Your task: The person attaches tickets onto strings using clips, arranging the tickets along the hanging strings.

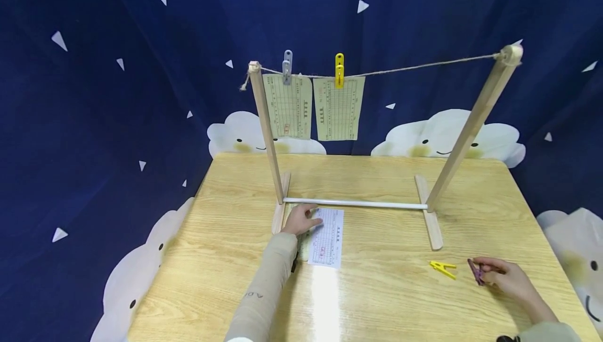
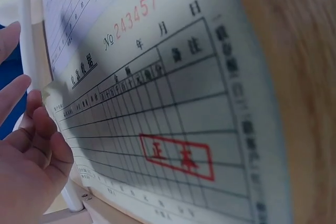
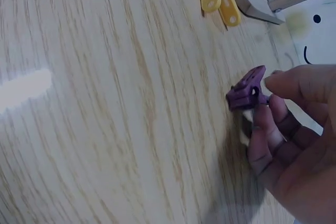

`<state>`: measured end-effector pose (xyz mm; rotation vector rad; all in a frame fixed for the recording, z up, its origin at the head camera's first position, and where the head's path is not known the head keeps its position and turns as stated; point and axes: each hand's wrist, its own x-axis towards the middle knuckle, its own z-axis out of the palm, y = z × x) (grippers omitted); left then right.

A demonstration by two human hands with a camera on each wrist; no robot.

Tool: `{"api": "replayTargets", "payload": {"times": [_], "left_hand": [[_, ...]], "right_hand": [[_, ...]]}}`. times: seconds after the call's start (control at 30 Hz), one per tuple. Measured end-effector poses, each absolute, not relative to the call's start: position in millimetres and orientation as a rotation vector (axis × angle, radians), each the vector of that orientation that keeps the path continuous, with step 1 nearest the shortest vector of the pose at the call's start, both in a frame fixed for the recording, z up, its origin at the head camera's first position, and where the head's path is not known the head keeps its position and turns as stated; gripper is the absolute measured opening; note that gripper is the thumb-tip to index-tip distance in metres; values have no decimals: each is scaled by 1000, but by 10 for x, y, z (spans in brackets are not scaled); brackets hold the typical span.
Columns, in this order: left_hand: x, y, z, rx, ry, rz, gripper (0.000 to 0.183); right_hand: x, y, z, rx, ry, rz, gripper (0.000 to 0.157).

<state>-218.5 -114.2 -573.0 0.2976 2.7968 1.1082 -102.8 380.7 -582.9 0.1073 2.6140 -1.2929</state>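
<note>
My left hand (image 1: pixel 300 220) is over two printed receipt sheets on the table, its fingers (image 2: pixel 39 145) loosely bent near the sheets' edge; no grip on paper shows. One is a white receipt sheet (image 1: pixel 333 237); the other, a yellowish receipt sheet (image 2: pixel 157 108) with a red stamp, lies partly hidden under my forearm in the head view. At the right, my right hand (image 1: pixel 511 279) pinches a purple clothespin (image 3: pixel 247 90) between thumb and fingers, just over the tabletop. A yellow clothespin (image 1: pixel 443 268) lies left of that hand.
A wooden stand with a left post (image 1: pixel 267 132), a right post (image 1: pixel 473 127) and a white crossbar (image 1: pixel 358 203) carries a string (image 1: pixel 424 65). Two yellowish sheets (image 1: pixel 289 109) hang there from a grey clothespin (image 1: pixel 287 68) and a yellow one. Behind is a dark blue curtain (image 1: pixel 400 28).
</note>
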Motion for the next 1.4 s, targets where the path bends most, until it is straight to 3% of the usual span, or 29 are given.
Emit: {"api": "replayTargets", "payload": {"times": [0.5,0.73,1.2,1.4], "left_hand": [[-2227,-1035,-5824,101,2762,870,58],[-2244,-1026,-5837,91,2777,854,58],[-2197,-1041,-5901,84,2794,907,30],[-2211,-1055,-5911,94,2809,918,24]], "right_hand": [[-1062,3846,-5864,-35,2609,-1240,34],[-1077,3861,-5886,17,2580,-1204,45],[-1082,3847,-5849,-55,2567,-1194,36],[-1151,3936,-5941,-424,2549,-1372,43]]}}
